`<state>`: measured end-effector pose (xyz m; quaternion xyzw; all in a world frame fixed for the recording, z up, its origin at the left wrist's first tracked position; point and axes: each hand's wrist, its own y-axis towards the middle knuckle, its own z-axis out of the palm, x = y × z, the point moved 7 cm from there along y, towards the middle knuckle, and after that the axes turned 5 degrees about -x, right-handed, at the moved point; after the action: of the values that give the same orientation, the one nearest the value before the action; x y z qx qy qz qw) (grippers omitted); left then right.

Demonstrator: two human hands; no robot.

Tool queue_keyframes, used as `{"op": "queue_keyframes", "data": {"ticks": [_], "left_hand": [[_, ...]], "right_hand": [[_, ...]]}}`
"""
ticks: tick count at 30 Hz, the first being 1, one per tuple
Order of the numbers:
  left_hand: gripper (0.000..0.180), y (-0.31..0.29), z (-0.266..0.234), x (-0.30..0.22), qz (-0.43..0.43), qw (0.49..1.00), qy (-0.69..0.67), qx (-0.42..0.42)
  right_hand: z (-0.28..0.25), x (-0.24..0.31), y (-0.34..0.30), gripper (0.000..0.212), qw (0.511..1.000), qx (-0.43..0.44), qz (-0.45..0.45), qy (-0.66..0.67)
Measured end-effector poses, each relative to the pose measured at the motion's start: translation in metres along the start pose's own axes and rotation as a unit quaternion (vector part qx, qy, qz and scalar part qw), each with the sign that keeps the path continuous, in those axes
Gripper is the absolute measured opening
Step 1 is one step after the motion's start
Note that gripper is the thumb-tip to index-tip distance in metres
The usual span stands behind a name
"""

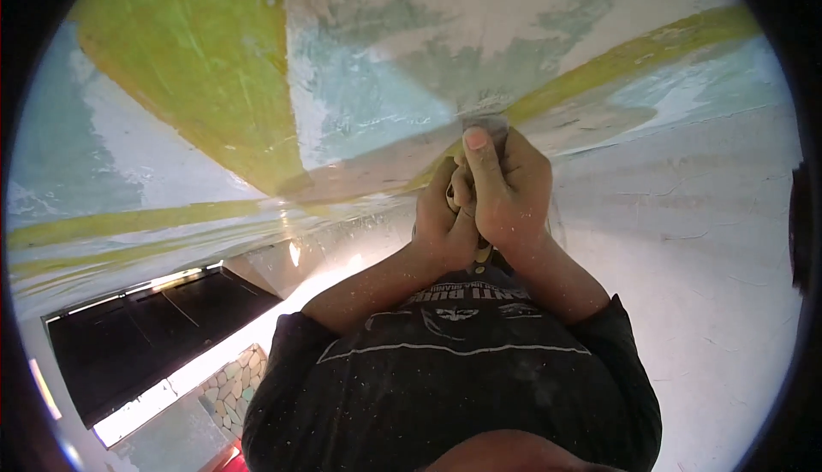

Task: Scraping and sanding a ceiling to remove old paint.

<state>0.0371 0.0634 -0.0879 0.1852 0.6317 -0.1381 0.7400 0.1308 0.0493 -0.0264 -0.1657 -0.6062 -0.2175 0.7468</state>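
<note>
Both my hands are raised together in front of my chest, at a painted surface (385, 44) with yellow-green, light blue and white patches. My right hand (518, 185) is closed round what looks like a scraper, its thumb pressed along the flat grey blade (492, 124). That blade meets the surface at its lower edge, by a yellow-green stripe. Just left of it and lower, my left hand (441, 224) is closed with its fingers curled round the same tool. A bit of yellow and black handle (484, 256) shows under the hands; the rest is hidden by the fingers.
A whitish wall (702, 241) with fine cracks runs along the right. At lower left stands a large dark panel (163, 326) in a pale frame, bright light beside it. Below that is a strip of irregular stone pieces (235, 391).
</note>
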Motion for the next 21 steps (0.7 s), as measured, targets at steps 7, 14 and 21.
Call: {"op": "queue_keyframes", "data": {"ticks": [7, 14, 21], "left_hand": [[0.030, 0.006, 0.000, -0.017, 0.050, 0.998, 0.034, 0.001], [0.025, 0.014, 0.000, -0.020, 0.056, 0.997, 0.055, 0.000], [0.026, 0.012, 0.000, -0.021, 0.026, 0.999, 0.042, 0.012]], "right_hand": [[0.001, 0.014, 0.003, 0.026, 0.999, -0.019, -0.028, 0.023], [-0.001, 0.015, 0.005, 0.029, 0.998, -0.033, -0.045, 0.024], [-0.001, 0.016, 0.005, 0.032, 0.999, -0.013, -0.035, 0.005]]}}
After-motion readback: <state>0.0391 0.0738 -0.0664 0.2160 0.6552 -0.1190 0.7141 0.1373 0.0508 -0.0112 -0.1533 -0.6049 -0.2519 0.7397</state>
